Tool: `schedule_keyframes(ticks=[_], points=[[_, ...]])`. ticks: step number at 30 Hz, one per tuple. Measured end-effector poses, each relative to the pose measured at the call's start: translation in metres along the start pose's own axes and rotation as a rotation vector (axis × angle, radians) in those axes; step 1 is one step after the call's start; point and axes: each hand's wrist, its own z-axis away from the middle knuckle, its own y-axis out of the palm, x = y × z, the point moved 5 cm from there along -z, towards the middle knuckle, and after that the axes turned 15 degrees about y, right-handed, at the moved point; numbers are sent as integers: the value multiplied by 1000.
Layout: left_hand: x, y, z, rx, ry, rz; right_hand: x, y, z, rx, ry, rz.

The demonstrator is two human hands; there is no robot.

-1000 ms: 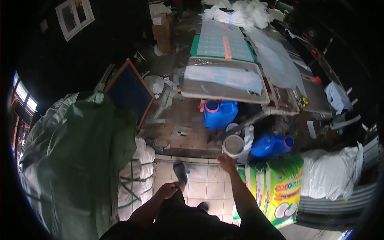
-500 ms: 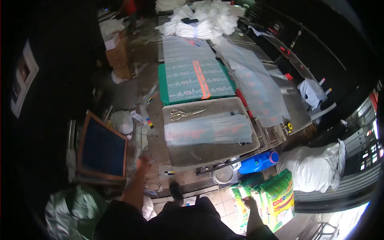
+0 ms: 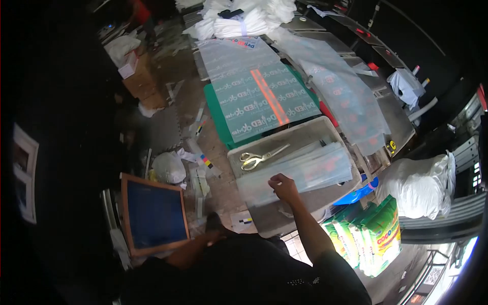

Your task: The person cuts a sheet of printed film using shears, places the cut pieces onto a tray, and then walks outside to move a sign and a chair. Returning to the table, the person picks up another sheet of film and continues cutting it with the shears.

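Observation:
My right hand (image 3: 284, 188), its fingers curled together, is over the near edge of a stack of translucent printed sheets (image 3: 320, 170); anything between its fingers is too small to make out. The sheets lie on a grey tray-like board (image 3: 315, 203). Just beyond my hand, gold-handled scissors (image 3: 254, 160) rest on the same board. My left hand (image 3: 211, 238) is low beside my body, blurred and partly hidden, so its fingers cannot be made out. Behind the board, a clear printed sheet with an orange stripe (image 3: 269, 96) covers a green board (image 3: 216, 109).
A wood-framed dark screen (image 3: 155, 213) leans at the left. Green bags (image 3: 384, 236) and a white sack (image 3: 419, 185) stand at the right, near a blue container (image 3: 358, 194). White bundles (image 3: 244, 23) are piled at the back; a person in red (image 3: 141, 12) is far left.
My right hand has come up from beside the green bags to the sheets on the board. My left hand has drawn in toward my body. The view has shifted and turned.

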Motion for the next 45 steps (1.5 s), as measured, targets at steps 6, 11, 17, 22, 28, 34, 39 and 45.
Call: schedule_keyframes(ticks=[6,11,17,22,28,34,39,45], points=[[240,12,79,56,-16,212,49,84,-78,-273,-15,448],[341,-198,211,-715,-299,1062,39,114,-115,-433,421,344],[406,-324,198,-319,-368,-336,54,127,-124,-283,601,308],[298,-367,123,-385,159,-174,73,109,-114,-420,554,432],[213,-479,52,-504,293,-33,83,117,-91,-488,707,85],[156,-609,-48,-460,763,-307,67,158,-57,-754,687,-596],[118,-648,-112,-283,976,-703,45,241,-56,-818,593,-990],[154,-641,-148,-112,1035,-828,115,301,-53,-902,644,-1012]])
